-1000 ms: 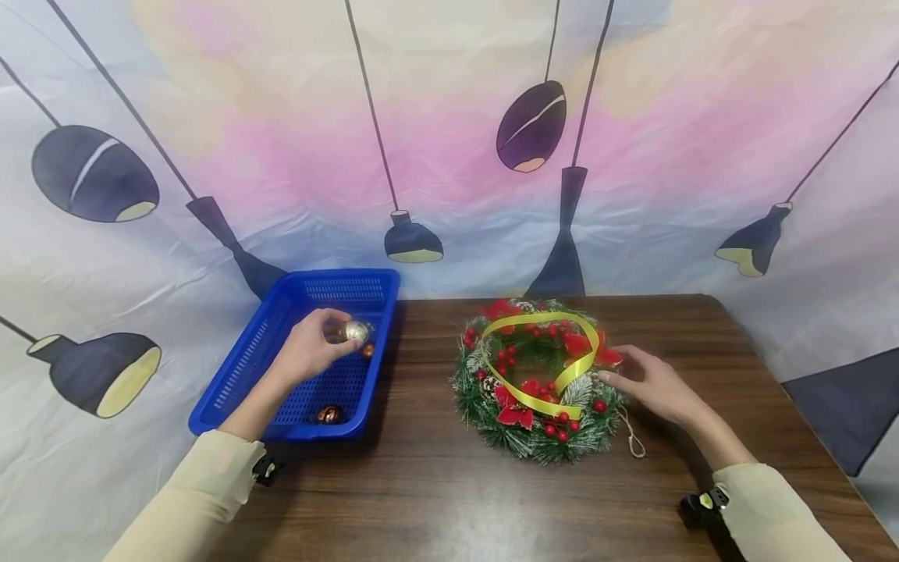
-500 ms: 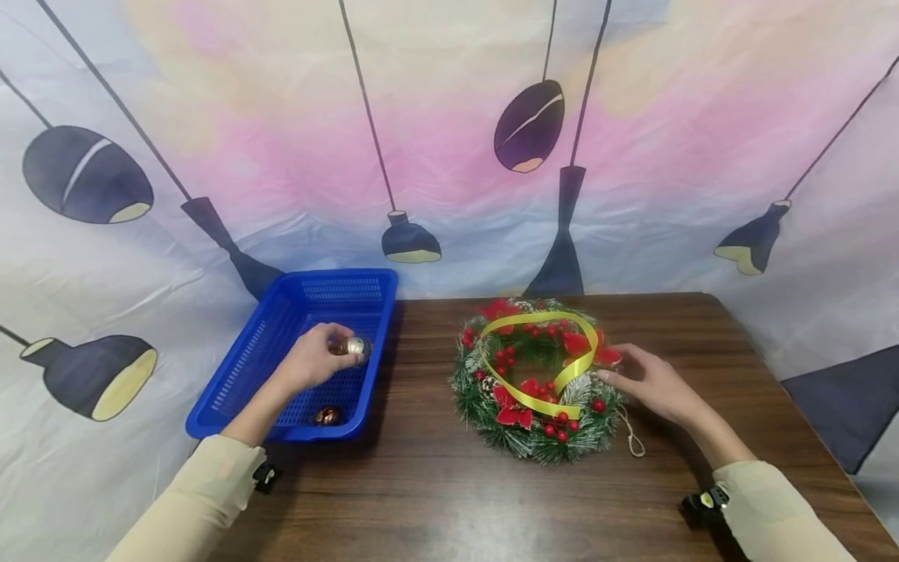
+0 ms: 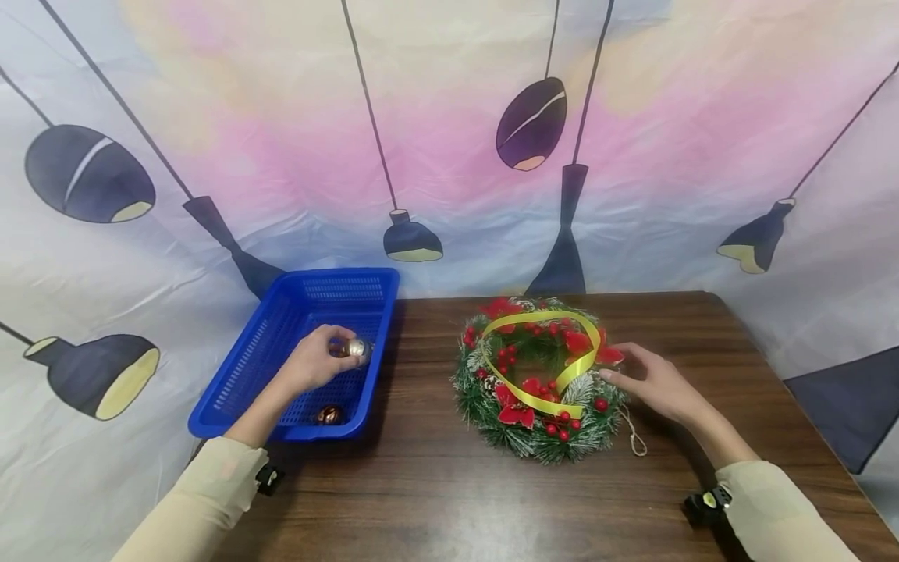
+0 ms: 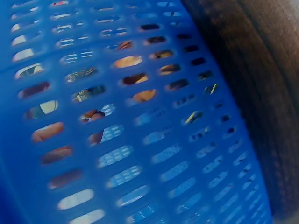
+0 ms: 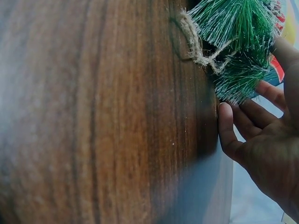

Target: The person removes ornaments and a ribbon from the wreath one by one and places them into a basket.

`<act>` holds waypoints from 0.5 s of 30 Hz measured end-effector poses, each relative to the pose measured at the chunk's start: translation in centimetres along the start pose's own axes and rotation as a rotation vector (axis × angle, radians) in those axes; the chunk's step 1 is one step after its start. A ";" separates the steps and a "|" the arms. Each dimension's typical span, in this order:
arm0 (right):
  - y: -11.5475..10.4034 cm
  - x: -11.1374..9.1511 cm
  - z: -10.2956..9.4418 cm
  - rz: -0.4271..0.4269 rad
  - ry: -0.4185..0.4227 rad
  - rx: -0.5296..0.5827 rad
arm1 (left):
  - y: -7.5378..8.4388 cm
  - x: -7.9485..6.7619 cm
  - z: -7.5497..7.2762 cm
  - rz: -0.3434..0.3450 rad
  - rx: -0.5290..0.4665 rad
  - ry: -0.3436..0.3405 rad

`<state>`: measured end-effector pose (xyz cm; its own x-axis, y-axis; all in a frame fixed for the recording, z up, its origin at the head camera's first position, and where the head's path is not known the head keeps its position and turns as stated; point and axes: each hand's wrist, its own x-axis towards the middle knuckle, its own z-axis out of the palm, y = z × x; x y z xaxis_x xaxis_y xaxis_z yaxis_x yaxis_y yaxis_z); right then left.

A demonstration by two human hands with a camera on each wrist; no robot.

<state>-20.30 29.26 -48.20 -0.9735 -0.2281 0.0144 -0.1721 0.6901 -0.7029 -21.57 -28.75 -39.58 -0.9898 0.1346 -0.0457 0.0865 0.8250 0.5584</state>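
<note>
Inside the blue plastic basket [image 3: 295,432], my left hand [image 3: 316,361] pinches a shiny silver bauble [image 3: 357,348] between thumb and fingers. A copper-brown bauble [image 3: 328,415] lies on the basket floor near the front. The left wrist view looks through the slotted basket wall [image 4: 140,158], with bits of fingers [image 4: 48,132] showing behind it. At the right, my right hand [image 3: 656,382] grips the outer edge of a green Christmas wreath [image 3: 516,441], thumb on top and fingers curved at its side. The right wrist view shows this hand [image 5: 266,149] around the frosted needles.
A yellow ribbon [image 3: 583,367] lies looped over the wreath among red flowers [image 3: 516,410] and berries. A twine loop [image 3: 637,442] trails from the wreath's right side. The brown wooden table [image 3: 449,499] meets a printed cloth backdrop [image 3: 463,195] at the back.
My left hand has moved slightly down and deeper into the basket with the silver bauble, covering the small copper bauble seen beside it earlier. My right hand has stayed on the wreath.
</note>
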 end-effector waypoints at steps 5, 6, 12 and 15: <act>-0.1 0.0 0.0 -0.006 -0.005 0.001 | -0.7 0.1 0.8 -0.017 0.000 0.007; -0.1 0.0 0.0 -0.006 -0.006 0.000 | -0.9 0.1 0.9 -0.021 -0.001 0.006; 0.1 -0.1 0.0 -0.006 -0.003 -0.006 | -1.4 0.2 1.4 -0.031 -0.008 -0.002; 0.1 -0.1 0.0 -0.010 0.000 -0.007 | -1.4 0.1 1.3 -0.021 -0.020 -0.014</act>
<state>-20.25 29.35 -48.30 -0.9718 -0.2349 0.0216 -0.1830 0.6929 -0.6974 -21.60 -29.14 -41.45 -0.9897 0.1256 -0.0693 0.0635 0.8168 0.5734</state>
